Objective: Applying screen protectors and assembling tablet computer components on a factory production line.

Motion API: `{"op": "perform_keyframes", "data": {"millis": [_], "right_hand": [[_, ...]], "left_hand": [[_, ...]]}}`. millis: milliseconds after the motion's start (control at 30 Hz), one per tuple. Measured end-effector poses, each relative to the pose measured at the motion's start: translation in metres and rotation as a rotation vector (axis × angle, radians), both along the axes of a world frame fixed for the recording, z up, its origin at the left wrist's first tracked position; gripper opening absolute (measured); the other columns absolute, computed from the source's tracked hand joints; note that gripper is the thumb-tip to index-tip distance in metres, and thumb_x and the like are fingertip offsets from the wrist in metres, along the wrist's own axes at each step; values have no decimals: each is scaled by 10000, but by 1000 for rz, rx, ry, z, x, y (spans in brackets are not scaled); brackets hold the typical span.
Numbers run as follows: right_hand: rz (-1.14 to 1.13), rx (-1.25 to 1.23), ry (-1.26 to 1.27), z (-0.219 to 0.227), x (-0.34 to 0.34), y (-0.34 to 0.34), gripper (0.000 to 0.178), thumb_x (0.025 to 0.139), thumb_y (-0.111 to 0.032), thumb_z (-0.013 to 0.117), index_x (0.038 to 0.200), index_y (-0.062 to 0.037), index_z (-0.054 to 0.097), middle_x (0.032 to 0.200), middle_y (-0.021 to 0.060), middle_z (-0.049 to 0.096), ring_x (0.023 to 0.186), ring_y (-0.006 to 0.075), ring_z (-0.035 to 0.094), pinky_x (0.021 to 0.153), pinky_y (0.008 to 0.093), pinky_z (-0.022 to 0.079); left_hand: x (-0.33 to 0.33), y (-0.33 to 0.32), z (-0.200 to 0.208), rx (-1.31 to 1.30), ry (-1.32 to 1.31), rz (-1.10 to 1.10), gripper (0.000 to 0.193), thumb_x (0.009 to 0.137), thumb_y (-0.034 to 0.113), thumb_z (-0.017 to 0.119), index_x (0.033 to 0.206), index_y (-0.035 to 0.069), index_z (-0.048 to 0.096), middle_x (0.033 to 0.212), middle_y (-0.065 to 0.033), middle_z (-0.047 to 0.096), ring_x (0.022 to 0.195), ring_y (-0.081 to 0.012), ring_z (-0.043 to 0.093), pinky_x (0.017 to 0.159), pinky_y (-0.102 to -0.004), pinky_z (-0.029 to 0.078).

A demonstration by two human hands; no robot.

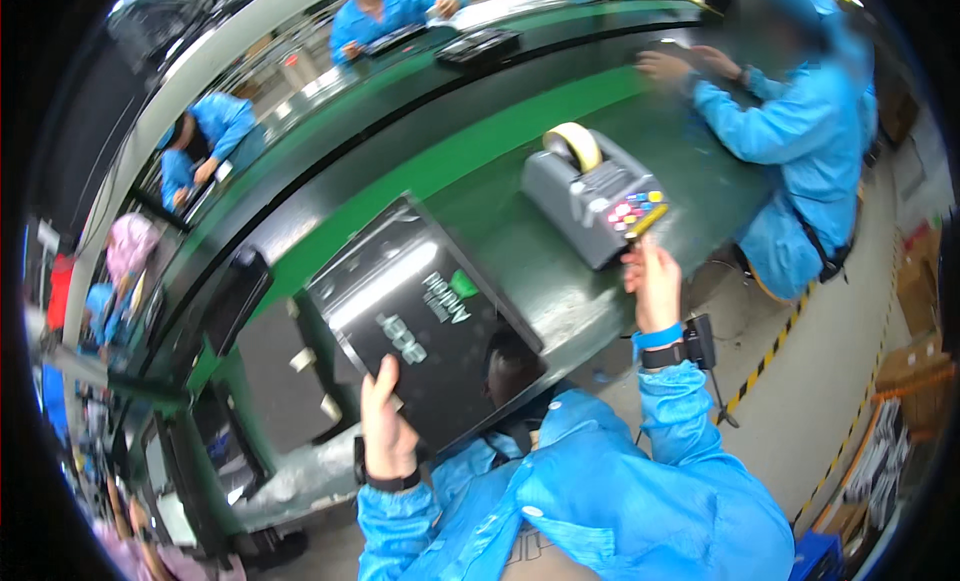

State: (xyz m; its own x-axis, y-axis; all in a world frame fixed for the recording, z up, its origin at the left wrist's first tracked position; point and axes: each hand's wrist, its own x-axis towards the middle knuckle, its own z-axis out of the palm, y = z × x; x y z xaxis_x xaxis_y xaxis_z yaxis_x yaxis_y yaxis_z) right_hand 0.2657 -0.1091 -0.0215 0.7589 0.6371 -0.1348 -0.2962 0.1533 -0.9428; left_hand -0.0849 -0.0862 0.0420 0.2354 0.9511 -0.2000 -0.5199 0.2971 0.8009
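A large glossy black flat screen panel, printed with white lettering and a green logo, lies tilted at the bench's near edge in front of me. My left hand grips its near left side, the thumb on top and the other fingers mostly hidden. To the right stands a grey automatic tape dispenser with a yellowish tape roll on top and lit coloured buttons. At its front outlet, my right hand has its fingers pinched together. Whatever lies between those fingertips is too small to make out.
Left of the panel, a dark grey flat panel with pale tabs lies on the green bench, and further black panels sit beyond it. A co-worker in blue sits at the right. Others work across the line. Cardboard boxes stand far right.
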Motion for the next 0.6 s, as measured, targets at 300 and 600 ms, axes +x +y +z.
{"op": "perform_keyframes", "data": {"millis": [300, 600], "right_hand": [[562, 14, -300, 60, -64, -32, 97, 935, -123, 537, 865, -56, 550, 717, -8, 561, 601, 27, 485, 539, 182, 400], [911, -50, -299, 47, -104, -20, 161, 891, -146, 639, 825, -25, 556, 783, -5, 620, 686, 25, 514, 597, 191, 424]], "left_hand": [[-6, 3, -10, -12, -43, 20, 306, 930, 152, 539, 1200, 9, 514, 1048, -114, 640, 895, -201, 654, 753, -311, 554], [-10, 7, -12, -1, -41, 5, 321, 922, 145, 548, 1207, 3, 505, 1065, -111, 634, 915, -193, 646, 755, -309, 552]]}}
